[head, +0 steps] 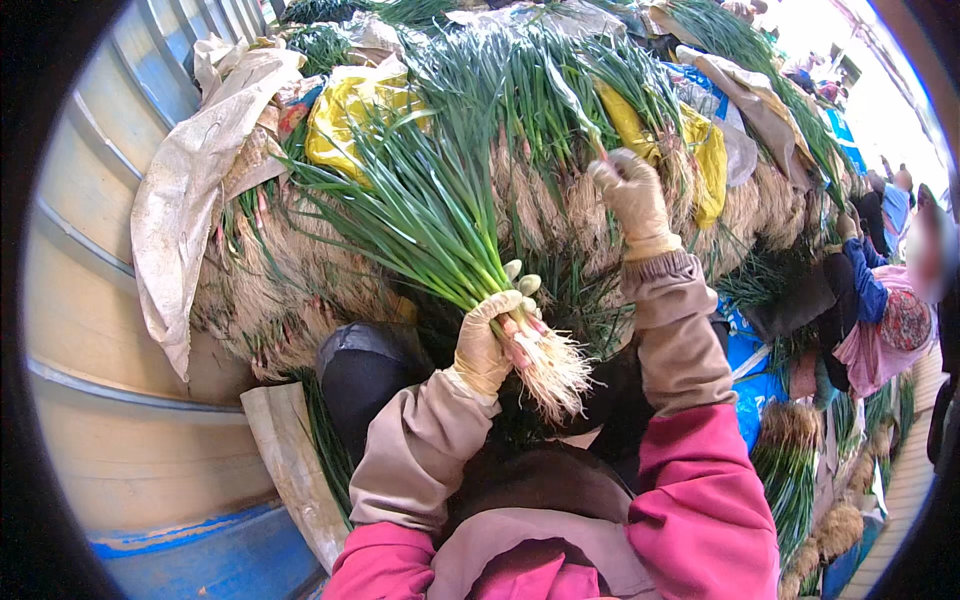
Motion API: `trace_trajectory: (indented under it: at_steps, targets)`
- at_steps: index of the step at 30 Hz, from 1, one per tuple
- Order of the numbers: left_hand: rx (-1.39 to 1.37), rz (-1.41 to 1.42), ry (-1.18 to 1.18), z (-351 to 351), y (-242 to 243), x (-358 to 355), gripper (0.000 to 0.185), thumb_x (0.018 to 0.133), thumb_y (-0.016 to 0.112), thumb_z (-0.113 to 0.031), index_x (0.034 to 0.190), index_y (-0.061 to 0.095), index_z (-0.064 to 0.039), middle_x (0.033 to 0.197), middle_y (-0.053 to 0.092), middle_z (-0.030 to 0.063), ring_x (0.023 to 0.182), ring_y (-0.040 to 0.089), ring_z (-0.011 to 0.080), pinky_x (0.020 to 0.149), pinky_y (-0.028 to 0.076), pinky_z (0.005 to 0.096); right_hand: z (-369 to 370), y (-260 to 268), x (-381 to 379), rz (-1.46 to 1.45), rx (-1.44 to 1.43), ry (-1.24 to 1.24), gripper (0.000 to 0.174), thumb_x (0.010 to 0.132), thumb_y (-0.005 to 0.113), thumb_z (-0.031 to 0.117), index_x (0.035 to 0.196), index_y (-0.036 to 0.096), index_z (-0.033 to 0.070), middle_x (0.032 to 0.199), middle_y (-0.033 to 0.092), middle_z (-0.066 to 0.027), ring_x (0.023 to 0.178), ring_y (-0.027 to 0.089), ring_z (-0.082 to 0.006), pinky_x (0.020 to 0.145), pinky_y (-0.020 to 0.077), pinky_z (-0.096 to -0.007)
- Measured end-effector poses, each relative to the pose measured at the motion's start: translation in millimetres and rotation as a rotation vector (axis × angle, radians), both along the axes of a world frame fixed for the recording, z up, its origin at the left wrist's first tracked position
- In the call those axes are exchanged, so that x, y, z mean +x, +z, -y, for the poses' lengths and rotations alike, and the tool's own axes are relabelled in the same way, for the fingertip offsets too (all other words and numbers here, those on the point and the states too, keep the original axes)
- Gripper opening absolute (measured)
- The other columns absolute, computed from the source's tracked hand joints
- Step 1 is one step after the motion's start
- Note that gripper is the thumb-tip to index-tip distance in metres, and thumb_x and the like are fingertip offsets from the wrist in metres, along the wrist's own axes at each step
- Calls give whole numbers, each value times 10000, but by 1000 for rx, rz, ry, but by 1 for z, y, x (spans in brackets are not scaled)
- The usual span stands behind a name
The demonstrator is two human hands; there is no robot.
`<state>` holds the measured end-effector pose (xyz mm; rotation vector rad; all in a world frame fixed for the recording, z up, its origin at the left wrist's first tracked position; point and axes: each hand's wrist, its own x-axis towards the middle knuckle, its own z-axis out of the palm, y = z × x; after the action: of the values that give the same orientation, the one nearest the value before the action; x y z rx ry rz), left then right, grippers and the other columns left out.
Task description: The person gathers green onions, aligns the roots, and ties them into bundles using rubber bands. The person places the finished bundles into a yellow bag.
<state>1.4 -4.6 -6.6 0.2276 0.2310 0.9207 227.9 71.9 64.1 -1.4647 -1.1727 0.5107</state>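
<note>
My left hand (487, 337), in a thin pale glove, is closed around the lower stalks of a bunch of green garlic plants (442, 232). The leaves fan out to the upper left, and the whitish roots (551, 371) hang below my fist. Gloved too, my right hand (630, 191) is raised at the front of the heap (517, 97) of similar plants. Its fingers pinch the pinkish base of a single plant (581, 112), whose leaves reach up over the heap. The fingertips are partly hidden.
Yellow plastic sheets (352, 112) and a dirty white woven sack (202, 172) lie on the heap. A ribbed metal wall (90, 300) rises on the left. Another person (885, 315) is on the right, near blue plastic (750, 397) and a root-topped bundle (787, 450).
</note>
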Motion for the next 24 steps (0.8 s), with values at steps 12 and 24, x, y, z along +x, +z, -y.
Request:
trace_trajectory:
  at_steps: [12,24]
  targets:
    - [95,-74,-29,-7,-15,13,250,764,562,-60,1000,546,19,965,591,181,825,611,308,759,511,407,98,-82,-38,547,-349,559,224,722,671,167,927,649,79,803,641,-176,732,639,-310,660,495,-371]
    - [38,-165,-42,5,-16,7,253,767,560,-64,1018,549,-36,961,611,156,819,606,270,702,515,433,66,-75,-68,-1050,-287,408,82,857,593,100,899,590,30,712,619,-71,502,549,-151,440,455,-269]
